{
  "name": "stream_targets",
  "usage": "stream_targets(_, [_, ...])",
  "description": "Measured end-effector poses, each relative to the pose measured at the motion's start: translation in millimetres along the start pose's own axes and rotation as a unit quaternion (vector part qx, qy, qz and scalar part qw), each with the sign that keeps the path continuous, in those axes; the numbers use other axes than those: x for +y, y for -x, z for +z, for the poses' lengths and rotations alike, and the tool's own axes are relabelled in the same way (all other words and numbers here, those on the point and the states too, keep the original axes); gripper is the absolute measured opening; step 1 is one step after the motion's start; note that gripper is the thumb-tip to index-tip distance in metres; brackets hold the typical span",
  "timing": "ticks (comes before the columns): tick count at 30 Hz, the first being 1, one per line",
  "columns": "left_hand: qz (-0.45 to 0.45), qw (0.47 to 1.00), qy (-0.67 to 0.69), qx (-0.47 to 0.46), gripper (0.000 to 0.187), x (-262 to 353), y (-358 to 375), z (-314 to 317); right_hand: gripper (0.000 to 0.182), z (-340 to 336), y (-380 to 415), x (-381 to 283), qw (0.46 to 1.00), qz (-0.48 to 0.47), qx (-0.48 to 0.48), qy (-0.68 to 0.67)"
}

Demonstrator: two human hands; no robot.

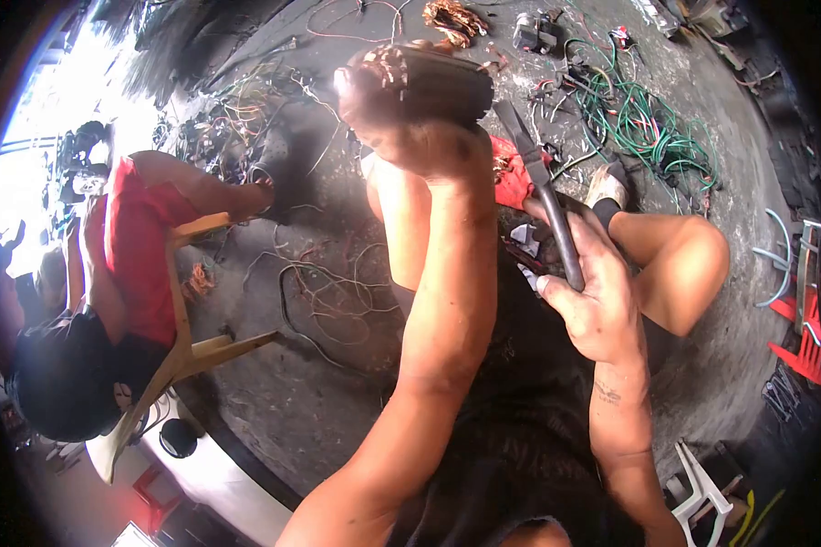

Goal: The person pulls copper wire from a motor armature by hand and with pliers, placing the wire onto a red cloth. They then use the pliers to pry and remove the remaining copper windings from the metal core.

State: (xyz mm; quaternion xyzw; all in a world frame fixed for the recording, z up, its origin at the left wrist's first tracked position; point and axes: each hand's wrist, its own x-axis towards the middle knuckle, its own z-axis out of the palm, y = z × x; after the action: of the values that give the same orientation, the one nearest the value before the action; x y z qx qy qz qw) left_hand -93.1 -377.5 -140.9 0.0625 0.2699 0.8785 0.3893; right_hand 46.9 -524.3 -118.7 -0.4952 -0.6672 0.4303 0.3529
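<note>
My left hand is raised high in front of me, smeared by motion. Its fingers wrap round a dark cylindrical metal part, with what looks like copper at its end; its exact kind is blurred. Lower and to the right, my right hand grips the dark handle of a chisel-like metal tool. The tool's flat blade points up and away, below the raised part. Behind the tool, a red cloth or bag with copper-coloured bits in it is partly covered.
Green wires lie tangled at the upper right, near a copper wire bundle. Loose cables spread over the dark floor. A person in red sits on a chair at left. Red plastic pieces stand at far right.
</note>
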Motion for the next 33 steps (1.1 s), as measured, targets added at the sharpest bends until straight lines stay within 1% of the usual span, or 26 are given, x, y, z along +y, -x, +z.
stream_targets(1, [-0.001, 1.0, 0.001, 0.001, 0.053, -1.3, -0.3, -1.1, 0.053, 1.0, 3.9, -1.5, 1.0, 0.001, 0.0, 0.001])
stream_targets(3, [0.033, 0.999, 0.0, -0.026, 0.052, -1.1, -3.7, -3.8, 0.051, 4.7, 10.6, -5.3, 0.998, 0.029, 0.039, 0.031])
stream_targets(4, [0.014, 0.996, -0.031, -0.081, 0.052, -1.1, -12.7, -20.5, 0.05, 6.1, 11.5, -5.3, 0.993, 0.014, 0.059, 0.105])
stream_targets(5, [0.012, 0.996, -0.031, -0.084, 0.052, 0.2, -7.7, -16.1, 0.05, 7.2, 10.5, -6.0, 0.992, 0.016, 0.062, 0.105])
stream_targets(7, [0.123, 0.98, -0.041, -0.149, 0.043, 1.5, 5.1, -6.8, 0.05, 8.7, 4.2, -7.7, 0.995, 0.0, 0.068, 0.072])
stream_targets(8, [0.122, 0.98, -0.041, -0.151, 0.043, -1.6, 5.9, -5.1, 0.05, 8.7, 0.8, -8.6, 0.994, -0.016, 0.071, 0.076])
stream_targets(10, [0.152, 0.983, -0.018, -0.106, 0.043, -8.1, 4.8, -1.3, 0.05, 10.0, -3.9, -9.8, 0.995, -0.02, 0.076, 0.069])
stream_targets(11, [0.151, 0.983, -0.017, -0.107, 0.043, -5.8, 6.5, 0.3, 0.049, 10.3, -5.8, -9.9, 0.995, -0.024, 0.08, 0.061])
stream_targets(13, [0.173, 0.967, -0.053, -0.177, 0.046, 1.7, 12.4, -0.1, 0.048, 11.0, -8.5, -7.8, 0.995, -0.031, 0.083, 0.04])
stream_targets(15, [0.175, 0.964, -0.061, -0.192, 0.047, 10.0, 21.4, 6.4, 0.047, 14.3, -10.5, -5.7, 0.995, -0.04, 0.088, 0.018])
stream_targets(17, [0.175, 0.96, -0.07, -0.209, 0.048, 10.1, 21.8, 6.3, 0.037, 19.8, -12.6, -7.4, 0.991, -0.016, 0.104, -0.086])
stream_targets(18, [0.231, 0.939, -0.1, -0.234, 0.047, 7.8, 17.6, 3.3, 0.037, 17.1, -13.4, -14.3, 0.99, -0.015, 0.106, -0.087])
stream_targets(19, [0.285, 0.914, -0.129, -0.257, 0.047, 5.3, 14.7, 1.5, 0.03, 10.4, -14.9, -25.8, 0.993, 0.072, 0.068, -0.066])
stream_targets(20, [0.283, 0.915, -0.128, -0.259, 0.047, 4.7, 14.8, 3.1, 0.024, 6.6, -15.7, -32.7, 0.986, 0.158, 0.029, -0.046])
stream_targets(21, [0.304, 0.905, -0.136, -0.265, 0.047, 4.5, 15.7, 4.2, 0.024, 7.2, -15.7, -27.9, 0.985, 0.16, 0.031, -0.047])
stream_targets(22, [0.326, 0.894, -0.144, -0.271, 0.047, 4.6, 16.9, 4.8, 0.022, 8.9, -16.6, -18.4, 0.989, 0.138, 0.028, -0.053])
stream_targets(23, [0.324, 0.894, -0.143, -0.273, 0.047, 5.7, 18.8, 3.7, 0.02, 11.0, -16.8, -10.8, 0.992, 0.113, 0.025, -0.059])
stream_targets(24, [0.283, 0.91, -0.137, -0.269, 0.039, 8.0, 21.7, 1.7, 0.02, 13.4, -15.6, -6.4, 0.992, 0.112, 0.026, -0.059])
stream_targets(25, [0.241, 0.925, -0.13, -0.264, 0.032, 9.3, 23.2, 0.7, 0.024, 15.6, -14.4, -2.6, 0.969, 0.134, 0.011, -0.207])
stream_targets(26, [0.172, 0.953, -0.117, -0.219, 0.04, 7.6, 21.5, 1.6, 0.03, 17.3, -13.2, -0.5, 0.924, 0.153, -0.005, -0.351])
stream_targets(27, [0.172, 0.953, -0.118, -0.219, 0.04, 7.1, 18.5, -0.9, 0.03, 18.7, -11.3, -0.3, 0.923, 0.153, -0.006, -0.352])
stream_targets(28, [0.054, 0.98, -0.046, -0.186, 0.047, 7.3, 12.7, -6.5, 0.037, 19.8, -9.3, -0.4, 0.881, 0.149, -0.026, -0.448])
stream_targets(29, [-0.066, 0.986, 0.029, -0.15, 0.053, 9.0, 6.7, -9.1, 0.044, 19.9, -8.3, -0.7, 0.83, 0.141, -0.046, -0.538])
stream_targets(30, [-0.164, 0.966, 0.128, -0.156, 0.064, 11.1, -0.4, -11.3, 0.048, 19.0, -8.6, -3.6, 0.832, 0.156, -0.053, -0.53])
stream_targets(31, [-0.165, 0.965, 0.127, -0.156, 0.064, 9.5, -0.8, -13.6, 0.048, 20.3, -7.9, -4.5, 0.832, 0.156, -0.053, -0.53])
stream_targets(33, [-0.125, 0.971, 0.109, -0.172, 0.058, 12.4, 0.1, -9.6, 0.049, 23.2, -8.6, -4.9, 0.819, 0.134, -0.062, -0.554])
